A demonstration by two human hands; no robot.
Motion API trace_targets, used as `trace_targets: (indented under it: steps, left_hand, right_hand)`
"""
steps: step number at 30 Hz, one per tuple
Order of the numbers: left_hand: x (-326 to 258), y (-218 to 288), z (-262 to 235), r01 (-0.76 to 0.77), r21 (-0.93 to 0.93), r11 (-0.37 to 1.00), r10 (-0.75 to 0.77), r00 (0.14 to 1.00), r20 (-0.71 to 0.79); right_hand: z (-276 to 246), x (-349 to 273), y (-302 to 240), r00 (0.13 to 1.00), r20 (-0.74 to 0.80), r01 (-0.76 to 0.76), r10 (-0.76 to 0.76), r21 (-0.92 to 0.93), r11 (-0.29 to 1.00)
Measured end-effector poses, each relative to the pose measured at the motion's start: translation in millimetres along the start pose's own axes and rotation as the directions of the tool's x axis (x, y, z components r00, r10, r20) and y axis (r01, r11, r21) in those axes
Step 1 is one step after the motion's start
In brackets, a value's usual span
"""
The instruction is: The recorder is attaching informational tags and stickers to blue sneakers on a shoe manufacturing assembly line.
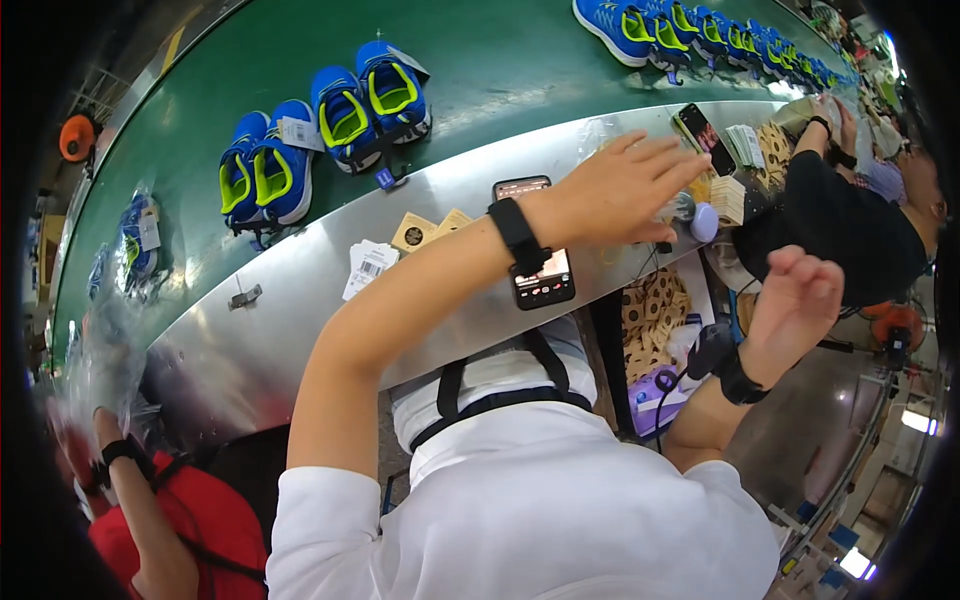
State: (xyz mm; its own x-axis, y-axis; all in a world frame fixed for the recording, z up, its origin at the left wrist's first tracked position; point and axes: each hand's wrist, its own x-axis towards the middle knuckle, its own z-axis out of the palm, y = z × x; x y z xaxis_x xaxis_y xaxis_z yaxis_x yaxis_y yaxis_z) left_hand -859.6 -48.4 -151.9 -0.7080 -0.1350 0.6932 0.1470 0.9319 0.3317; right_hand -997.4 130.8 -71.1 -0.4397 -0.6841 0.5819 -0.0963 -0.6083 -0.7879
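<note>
My left hand point(625, 192) stretches across my front over the metal ledge, fingers spread and holding nothing. Beneath that wrist a phone point(545, 290) with a lit screen lies on the ledge, partly covered. Just beyond the fingertips are a purple-lidded container point(704, 222) and a stack of small tan cards point(728, 200). My right hand point(795, 305) is raised off the ledge at the right, its fingers loosely bent with nothing visible in them. Blue shoes with lime linings, two pairs, stand on the green surface; the nearer-middle pair point(345, 125) and left pair point(268, 170) carry tags.
White barcode tags point(368, 268) and tan square cards point(412, 232) lie on the metal ledge point(240, 340). Another phone point(705, 138) is farther right. Below is a box of tan cards point(655, 315). A person in red point(190, 520) works left, another in black point(840, 225) right.
</note>
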Motion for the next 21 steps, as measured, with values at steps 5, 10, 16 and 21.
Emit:
trace_targets:
  steps: [5, 10, 16, 21]
  left_hand:
    - [-64.9, -10.4, -70.6, 0.331, -0.293, 0.897, -0.363, 0.93, -0.061]
    - [-172.5, -3.1, -129.1, 0.846, -0.035, 0.532, -0.844, 0.526, -0.104]
    - [-207.9, 35.8, -127.1, 0.897, 0.414, 0.155, -0.964, 0.23, -0.137]
    - [-232.4, 26.8, -110.2, 0.854, 0.443, 0.271, -0.877, 0.409, -0.253]
  right_hand:
    - [59.8, -44.3, 18.0, 0.728, 0.173, -0.633, 0.664, -0.204, 0.747]
    - [126.9, -65.9, 71.4, 0.226, 0.519, -0.592, 0.824, -0.599, 0.54]
    - [171.5, -103.7, 124.3, 0.524, 0.618, 0.24, 0.587, -0.768, 0.594]
    - [188.0, -105.7, 160.9, 0.592, 0.557, 0.353, 0.582, -0.829, 0.434]
